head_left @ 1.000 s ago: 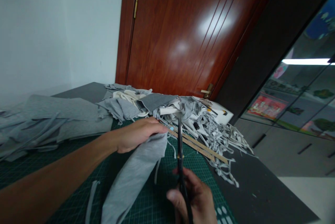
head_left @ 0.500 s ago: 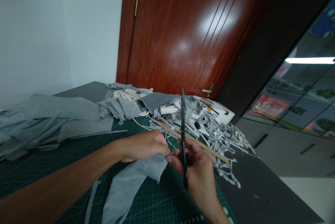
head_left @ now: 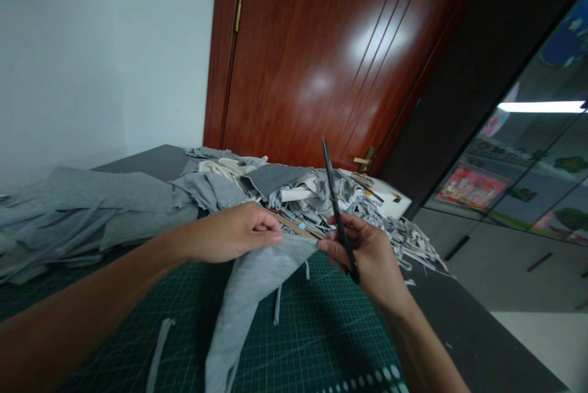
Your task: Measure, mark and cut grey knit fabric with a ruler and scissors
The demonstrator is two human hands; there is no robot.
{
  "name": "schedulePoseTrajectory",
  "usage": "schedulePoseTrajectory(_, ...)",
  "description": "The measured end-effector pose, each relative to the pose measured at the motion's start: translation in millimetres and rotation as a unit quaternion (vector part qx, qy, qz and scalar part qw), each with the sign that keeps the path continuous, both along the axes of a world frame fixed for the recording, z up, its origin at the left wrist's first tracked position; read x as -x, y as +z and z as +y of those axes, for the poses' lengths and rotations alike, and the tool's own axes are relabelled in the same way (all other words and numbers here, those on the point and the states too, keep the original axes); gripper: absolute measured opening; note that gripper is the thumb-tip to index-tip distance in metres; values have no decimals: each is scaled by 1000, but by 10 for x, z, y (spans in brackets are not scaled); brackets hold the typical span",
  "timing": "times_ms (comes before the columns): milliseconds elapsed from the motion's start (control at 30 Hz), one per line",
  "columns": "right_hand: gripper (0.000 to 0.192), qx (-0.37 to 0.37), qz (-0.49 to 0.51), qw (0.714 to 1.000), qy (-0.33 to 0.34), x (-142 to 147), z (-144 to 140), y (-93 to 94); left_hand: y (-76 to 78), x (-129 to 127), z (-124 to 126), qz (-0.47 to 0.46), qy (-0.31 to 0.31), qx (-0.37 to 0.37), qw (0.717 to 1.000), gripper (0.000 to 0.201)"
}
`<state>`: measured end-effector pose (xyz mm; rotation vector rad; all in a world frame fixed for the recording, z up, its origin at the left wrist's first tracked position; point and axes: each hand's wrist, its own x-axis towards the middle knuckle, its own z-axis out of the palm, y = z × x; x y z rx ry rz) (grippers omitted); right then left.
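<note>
A piece of grey knit fabric hangs between my two hands, its upper edge pulled taut and its lower end dropping toward the cutting mat. My left hand pinches that edge on the left. Thumb and fingertips of my right hand grip the fabric's right corner. The same right hand carries dark scissors, blades together and pointing up, away from the cloth; their handles are partly hidden by the fingers. Below lies a green cutting mat with grid lines.
Grey fabric pieces are stacked at the left. Along the back lies a heap of grey and white scraps, with a white box behind it. A narrow fabric strip rests on the mat. A wooden door stands beyond.
Both hands have risen and moved apart, stretching the fabric edge between them. The scissors have tilted, their handles swinging right. The cloth is lifted higher off the mat.
</note>
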<state>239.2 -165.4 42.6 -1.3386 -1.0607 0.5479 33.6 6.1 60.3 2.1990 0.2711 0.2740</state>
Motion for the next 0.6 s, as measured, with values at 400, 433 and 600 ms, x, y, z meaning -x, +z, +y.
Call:
schedulePoseTrajectory(400,63,12,70,997,15,94,200,-298,-340,-137,-361,-224,95,294,924,77)
schedulePoseTrajectory(433,65,17,87,996,23,150,190,-393,-360,-158,-388,-241,104,308,914,74)
schedulePoseTrajectory(600,67,52,156,983,87,365,127,-652,-460,-211,-419,-244,174,301,905,25)
